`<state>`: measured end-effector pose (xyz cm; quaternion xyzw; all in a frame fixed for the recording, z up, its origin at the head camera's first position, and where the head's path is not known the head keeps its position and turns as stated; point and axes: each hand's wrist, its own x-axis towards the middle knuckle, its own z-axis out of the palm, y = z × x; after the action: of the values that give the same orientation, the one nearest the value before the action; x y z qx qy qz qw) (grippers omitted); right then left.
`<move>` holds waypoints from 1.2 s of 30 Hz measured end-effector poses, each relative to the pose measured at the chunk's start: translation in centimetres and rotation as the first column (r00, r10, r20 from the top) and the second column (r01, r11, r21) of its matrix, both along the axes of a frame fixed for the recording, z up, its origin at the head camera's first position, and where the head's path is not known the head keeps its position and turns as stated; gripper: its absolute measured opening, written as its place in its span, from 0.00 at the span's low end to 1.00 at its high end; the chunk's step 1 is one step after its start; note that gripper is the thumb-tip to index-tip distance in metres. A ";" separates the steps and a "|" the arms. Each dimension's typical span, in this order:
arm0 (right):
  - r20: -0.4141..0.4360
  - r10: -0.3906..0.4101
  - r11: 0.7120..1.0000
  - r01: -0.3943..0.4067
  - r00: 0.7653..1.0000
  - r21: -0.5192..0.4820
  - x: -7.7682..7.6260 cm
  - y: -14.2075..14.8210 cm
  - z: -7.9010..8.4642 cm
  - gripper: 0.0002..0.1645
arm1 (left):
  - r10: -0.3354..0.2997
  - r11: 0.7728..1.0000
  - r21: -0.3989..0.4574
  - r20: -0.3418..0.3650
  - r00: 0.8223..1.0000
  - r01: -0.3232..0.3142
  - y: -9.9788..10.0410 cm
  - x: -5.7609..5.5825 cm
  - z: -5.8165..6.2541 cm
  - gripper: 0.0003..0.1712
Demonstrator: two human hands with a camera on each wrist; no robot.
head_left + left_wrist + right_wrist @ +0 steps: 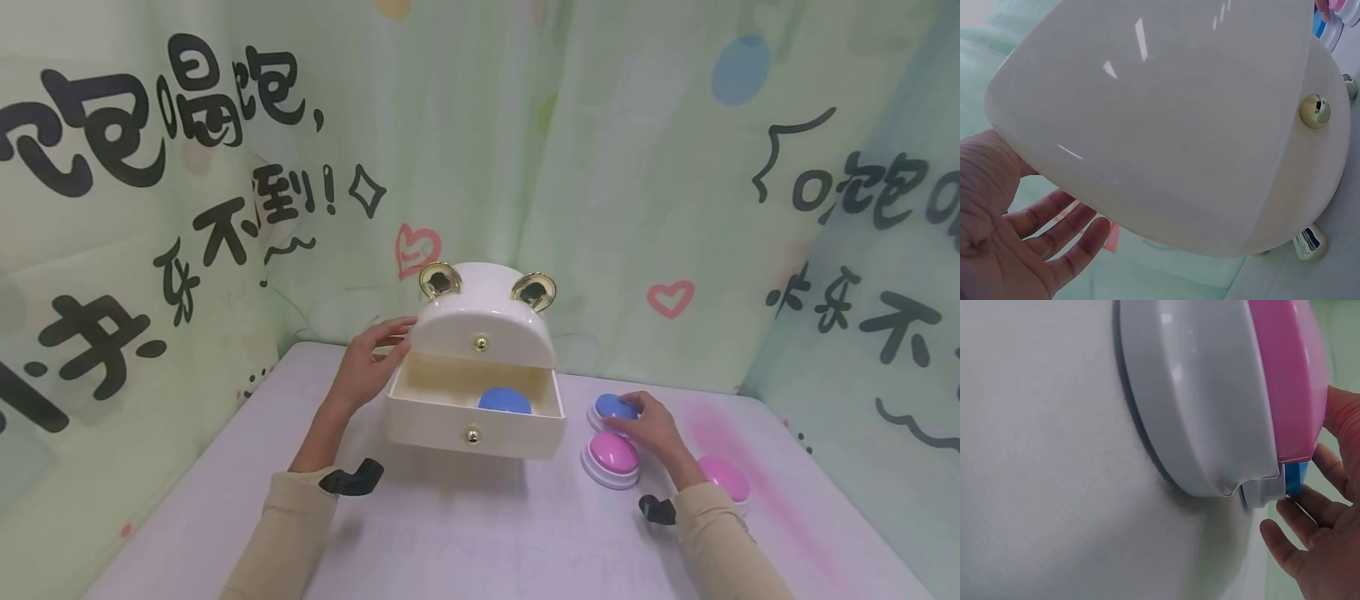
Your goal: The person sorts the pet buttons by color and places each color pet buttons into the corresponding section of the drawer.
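A white frog-shaped drawer box (483, 287) with gold-rimmed eyes stands on the table, its lower drawer (431, 429) pulled out. Inside the drawer shows a blue dome (505, 400). My left hand (367, 367) rests against the box's left side, fingers loosely extended; in the left wrist view, the thumb side of the hand (1029, 231) meets the glossy box (1166, 125). Over at the right, my right hand (651, 425) holds a blue push button (617, 407) with a white base, thumb in front and fingers behind. A pink push button (613, 454) sits just nearer, partly hiding it in the right wrist view.
Another pink button (724, 477) lies right of my right forearm, partly covered by the sleeve. Pale green curtains (600, 208) with black lettering hang behind and at both sides of the white table (450, 542). A pink smear (757, 475) marks the table's right side.
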<state>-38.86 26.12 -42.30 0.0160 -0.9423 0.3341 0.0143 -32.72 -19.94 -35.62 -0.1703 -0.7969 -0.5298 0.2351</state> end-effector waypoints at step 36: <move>-0.129 -0.110 0.984 0.089 0.986 -0.154 0.7 -0.4 -1.1 0.38 | -0.005 1.000 0.008 -0.013 1.000 0.005 0.2 0.1 -0.2 0.21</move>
<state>-38.14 25.77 -43.41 -0.0095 -0.9114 0.3999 0.0968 -32.61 -19.77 -35.78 -0.1749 -0.7929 -0.5323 0.2397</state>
